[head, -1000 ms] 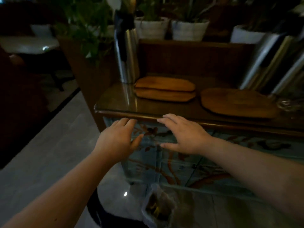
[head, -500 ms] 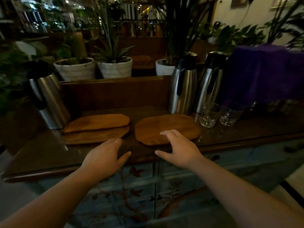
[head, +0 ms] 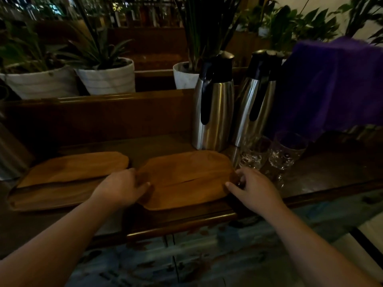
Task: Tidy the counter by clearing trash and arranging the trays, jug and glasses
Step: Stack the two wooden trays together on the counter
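Observation:
An oval wooden tray (head: 186, 177) lies near the front edge of the dark wooden counter (head: 323, 179). My left hand (head: 122, 186) grips its left end, thumb on top. My right hand (head: 251, 186) holds its right end, thumb on the rim. To the left lie two stacked wooden trays (head: 68, 172). Behind the oval tray stand two steel jugs (head: 213, 112) (head: 257, 100) with black tops. Two clear glasses (head: 253, 152) (head: 287, 151) stand right of the tray, close to my right hand.
A purple cloth (head: 331, 88) hangs at the right above the glasses. Another steel jug (head: 10, 152) sits at the far left edge. White plant pots (head: 107, 77) line the ledge behind the counter's back panel. The cabinet front (head: 186, 262) below is painted blue.
The view swung from the counter's left corner toward its middle and closer. Both hands moved forward from the counter edge and closed on the two ends of the oval tray.

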